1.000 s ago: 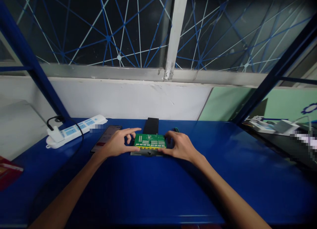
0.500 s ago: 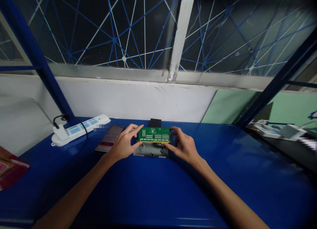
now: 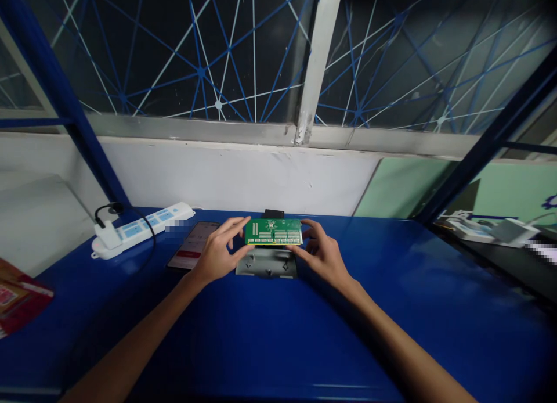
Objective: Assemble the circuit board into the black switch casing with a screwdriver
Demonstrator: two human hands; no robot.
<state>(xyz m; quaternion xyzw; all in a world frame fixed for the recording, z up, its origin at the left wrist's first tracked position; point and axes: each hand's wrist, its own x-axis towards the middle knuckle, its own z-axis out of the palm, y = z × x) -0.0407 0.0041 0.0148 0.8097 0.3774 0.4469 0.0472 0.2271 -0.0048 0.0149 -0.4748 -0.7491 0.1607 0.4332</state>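
Note:
Between my two hands is a green circuit board (image 3: pixel 273 231), held by its short ends above the table. My left hand (image 3: pixel 221 247) closes on the board's left end, thumb at the lower corner and fingers at the upper one. At the right end my right hand (image 3: pixel 321 246) grips in the same way. Beneath the board lies a grey casing (image 3: pixel 265 266) with small posts inside; the board hides its far part. A black object (image 3: pixel 274 213) shows behind the board, and I cannot make out its kind.
On the blue table (image 3: pixel 270 339) a phone (image 3: pixel 188 251) lies left of my left hand. Behind it runs a white power strip (image 3: pixel 148 224) with a plug and black cable. A red packet (image 3: pixel 21 295) sits far left; white devices (image 3: pixel 500 231) lie far right.
Both hands have raised the circuit board slightly and tilted it, so it hides more of the black object behind. The grey casing has stayed in place.

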